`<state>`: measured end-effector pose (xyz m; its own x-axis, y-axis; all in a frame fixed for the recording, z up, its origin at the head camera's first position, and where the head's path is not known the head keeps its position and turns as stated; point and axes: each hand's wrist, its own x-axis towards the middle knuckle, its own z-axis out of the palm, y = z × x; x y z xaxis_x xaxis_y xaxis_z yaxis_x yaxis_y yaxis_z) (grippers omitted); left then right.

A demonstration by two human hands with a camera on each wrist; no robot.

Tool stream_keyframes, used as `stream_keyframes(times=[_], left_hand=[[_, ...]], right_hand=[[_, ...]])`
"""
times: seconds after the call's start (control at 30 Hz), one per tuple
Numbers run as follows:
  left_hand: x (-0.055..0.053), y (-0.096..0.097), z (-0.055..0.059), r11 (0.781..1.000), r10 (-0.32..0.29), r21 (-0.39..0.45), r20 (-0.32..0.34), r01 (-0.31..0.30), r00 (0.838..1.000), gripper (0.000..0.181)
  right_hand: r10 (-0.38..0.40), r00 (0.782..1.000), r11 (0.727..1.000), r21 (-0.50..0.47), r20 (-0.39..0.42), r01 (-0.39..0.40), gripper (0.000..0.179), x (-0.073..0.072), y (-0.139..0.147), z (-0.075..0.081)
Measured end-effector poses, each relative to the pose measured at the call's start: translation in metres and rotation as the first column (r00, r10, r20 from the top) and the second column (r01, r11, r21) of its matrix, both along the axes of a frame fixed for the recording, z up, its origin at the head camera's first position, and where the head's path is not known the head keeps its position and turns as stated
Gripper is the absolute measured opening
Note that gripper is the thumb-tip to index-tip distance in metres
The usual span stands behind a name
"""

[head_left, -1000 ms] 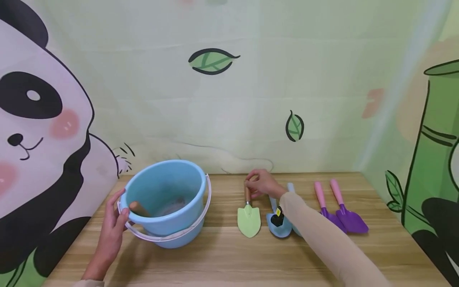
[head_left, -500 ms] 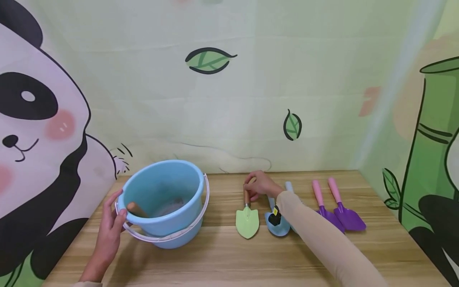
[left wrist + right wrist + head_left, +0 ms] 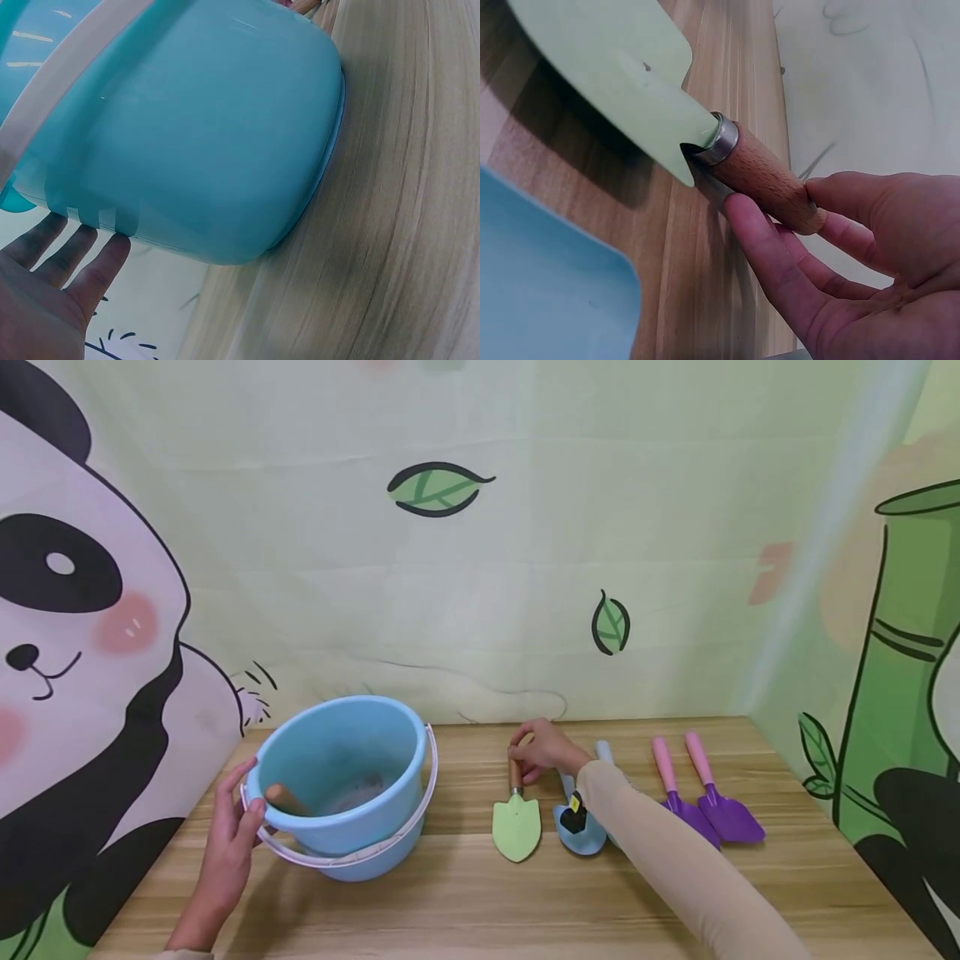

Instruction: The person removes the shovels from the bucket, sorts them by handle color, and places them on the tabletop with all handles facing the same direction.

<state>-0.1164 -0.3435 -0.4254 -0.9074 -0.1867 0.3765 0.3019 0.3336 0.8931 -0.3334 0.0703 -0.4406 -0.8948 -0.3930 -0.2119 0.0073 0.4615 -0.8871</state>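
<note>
My right hand (image 3: 546, 750) pinches the brown wooden handle of a pale green trowel (image 3: 517, 831) between thumb and fingers. In the right wrist view the trowel's handle (image 3: 772, 180) slopes toward the palm, and a shadow lies under its blade. At the left of the table stands a light blue bucket (image 3: 375, 839) with a white carrying handle hanging at its front. My left hand (image 3: 232, 835) rests against the bucket's left side; the left wrist view shows fairly straight fingers (image 3: 101, 270) touching the outer wall. Inside the bucket leans a wooden handle (image 3: 285, 798), its lower end hidden.
Right of the green trowel lie two blue trowels (image 3: 580, 837), partly covered by the right sleeve (image 3: 660, 852). Farther right are two purple trowels (image 3: 733, 818) with pink handles. Behind the wooden table (image 3: 465, 902) hangs a printed panda and bamboo backdrop (image 3: 480, 593).
The whole head view has shifted slightly. Both hands keep their places, the left at the bucket and the right at the green trowel's handle.
</note>
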Motion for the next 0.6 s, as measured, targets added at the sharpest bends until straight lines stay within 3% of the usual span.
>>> stream_keyframes(times=[0.6], left_hand=[[0.0012,-0.0002,0.0025,1.0,0.003,-0.023,0.014,-0.003,1.0,0.055]], right_hand=[[0.016,1.0,0.999,0.045,-0.004,-0.016,0.02,0.0009,0.0024,0.0055]])
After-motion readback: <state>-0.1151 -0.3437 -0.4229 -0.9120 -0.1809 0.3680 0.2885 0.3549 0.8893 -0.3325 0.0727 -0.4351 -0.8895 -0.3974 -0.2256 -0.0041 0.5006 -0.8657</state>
